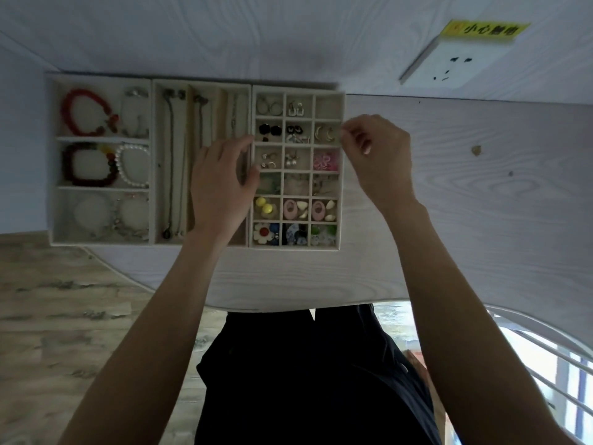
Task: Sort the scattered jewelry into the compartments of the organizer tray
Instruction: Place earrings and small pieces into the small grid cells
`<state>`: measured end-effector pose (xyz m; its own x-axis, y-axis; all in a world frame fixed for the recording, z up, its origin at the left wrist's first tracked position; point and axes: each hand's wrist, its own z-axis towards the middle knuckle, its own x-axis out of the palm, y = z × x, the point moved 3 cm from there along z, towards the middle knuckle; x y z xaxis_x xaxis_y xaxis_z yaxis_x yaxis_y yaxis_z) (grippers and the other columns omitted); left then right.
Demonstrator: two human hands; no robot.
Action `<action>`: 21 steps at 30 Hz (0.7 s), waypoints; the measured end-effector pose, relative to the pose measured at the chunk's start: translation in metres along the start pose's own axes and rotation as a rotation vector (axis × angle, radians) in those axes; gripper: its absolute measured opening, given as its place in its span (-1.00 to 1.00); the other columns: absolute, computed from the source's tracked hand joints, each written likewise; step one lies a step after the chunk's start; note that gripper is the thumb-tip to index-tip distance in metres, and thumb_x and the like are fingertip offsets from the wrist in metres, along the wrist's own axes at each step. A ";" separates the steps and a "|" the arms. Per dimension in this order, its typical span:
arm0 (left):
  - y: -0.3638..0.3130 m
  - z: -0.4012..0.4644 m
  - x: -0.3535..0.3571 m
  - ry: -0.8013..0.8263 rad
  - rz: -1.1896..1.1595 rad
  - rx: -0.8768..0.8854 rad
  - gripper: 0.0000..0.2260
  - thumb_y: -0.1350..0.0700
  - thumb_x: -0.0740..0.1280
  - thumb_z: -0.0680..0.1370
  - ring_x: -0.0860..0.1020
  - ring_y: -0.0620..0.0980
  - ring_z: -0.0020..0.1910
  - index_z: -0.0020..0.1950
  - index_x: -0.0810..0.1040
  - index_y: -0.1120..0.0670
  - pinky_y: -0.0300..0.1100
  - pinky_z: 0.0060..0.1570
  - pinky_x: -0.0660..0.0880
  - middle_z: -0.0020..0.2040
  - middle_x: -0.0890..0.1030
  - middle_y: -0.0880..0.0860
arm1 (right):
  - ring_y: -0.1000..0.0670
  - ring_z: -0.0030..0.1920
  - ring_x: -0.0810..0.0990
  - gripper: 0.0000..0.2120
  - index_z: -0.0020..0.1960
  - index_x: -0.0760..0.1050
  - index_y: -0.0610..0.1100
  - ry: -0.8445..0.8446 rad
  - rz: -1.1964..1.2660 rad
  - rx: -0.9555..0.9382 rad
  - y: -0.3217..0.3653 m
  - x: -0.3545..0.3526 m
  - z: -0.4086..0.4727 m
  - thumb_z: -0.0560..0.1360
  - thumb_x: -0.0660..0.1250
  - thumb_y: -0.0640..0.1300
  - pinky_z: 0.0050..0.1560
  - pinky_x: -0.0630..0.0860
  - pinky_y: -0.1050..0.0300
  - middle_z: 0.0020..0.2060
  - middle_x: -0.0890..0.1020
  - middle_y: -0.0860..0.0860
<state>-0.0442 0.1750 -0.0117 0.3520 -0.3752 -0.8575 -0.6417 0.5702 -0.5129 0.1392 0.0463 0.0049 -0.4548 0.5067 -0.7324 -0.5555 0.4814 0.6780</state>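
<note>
Late placing step, by my read: right hand [378, 155], fingers pinched on sth too small to tell, hovers at right rim of beige 18-cell earring tray [342, 194] at desk's far edge, left hand [221, 184] relaxed & empty; next: drop into empty far-right cell.

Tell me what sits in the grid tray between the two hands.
In the head view, between the left hand and right hand lie grid tray compartments holding small earrings, pearl earrings and a pink flower piece.

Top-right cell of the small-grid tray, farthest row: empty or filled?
Empty. The top-right cell of the small-grid tray shows only bare lining, while its row neighbours hold earrings.
</note>
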 end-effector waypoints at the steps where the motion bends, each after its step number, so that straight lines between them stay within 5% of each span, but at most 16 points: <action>1: -0.001 -0.001 0.001 -0.009 -0.005 0.003 -0.68 0.09 0.32 0.55 0.50 0.05 0.15 0.30 0.49 0.07 -0.07 0.19 0.41 0.15 0.57 0.06 | 0.12 -0.29 0.51 -0.87 -0.08 0.59 -0.18 0.043 0.010 -0.025 0.012 0.006 0.006 0.52 0.31 -0.14 -0.23 0.45 0.36 -0.26 0.60 0.03; 5: 0.002 -0.001 0.004 -0.071 -0.041 0.021 -0.70 0.12 0.34 0.54 0.53 0.09 0.08 0.27 0.51 0.10 0.00 0.12 0.48 0.09 0.59 0.09 | 0.17 -0.27 0.51 -0.91 -0.06 0.56 -0.17 0.244 0.014 -0.117 0.042 0.038 0.026 0.52 0.31 -0.17 -0.23 0.42 0.46 -0.25 0.57 0.08; 13: 0.006 0.000 0.008 -0.055 -0.052 0.006 -0.69 0.08 0.31 0.55 0.51 0.07 0.12 0.29 0.49 0.05 -0.04 0.15 0.45 0.13 0.58 0.07 | -0.08 -0.09 0.63 -0.77 0.05 0.56 -0.19 0.304 -0.147 -0.283 0.053 0.061 0.037 0.46 0.23 -0.16 -0.06 0.58 -0.05 -0.11 0.67 -0.09; 21: 0.009 -0.001 0.009 -0.077 -0.080 0.009 -0.70 0.10 0.32 0.55 0.52 0.05 0.11 0.28 0.49 0.05 -0.10 0.18 0.39 0.11 0.58 0.06 | 0.08 -0.12 0.60 -0.83 0.02 0.60 -0.18 0.310 -0.154 -0.303 0.054 0.061 0.039 0.47 0.31 -0.28 -0.04 0.54 0.18 -0.09 0.68 -0.05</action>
<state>-0.0470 0.1759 -0.0238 0.4530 -0.3625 -0.8145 -0.6037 0.5474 -0.5795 0.1088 0.1316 -0.0011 -0.5123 0.1852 -0.8386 -0.7905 0.2800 0.5447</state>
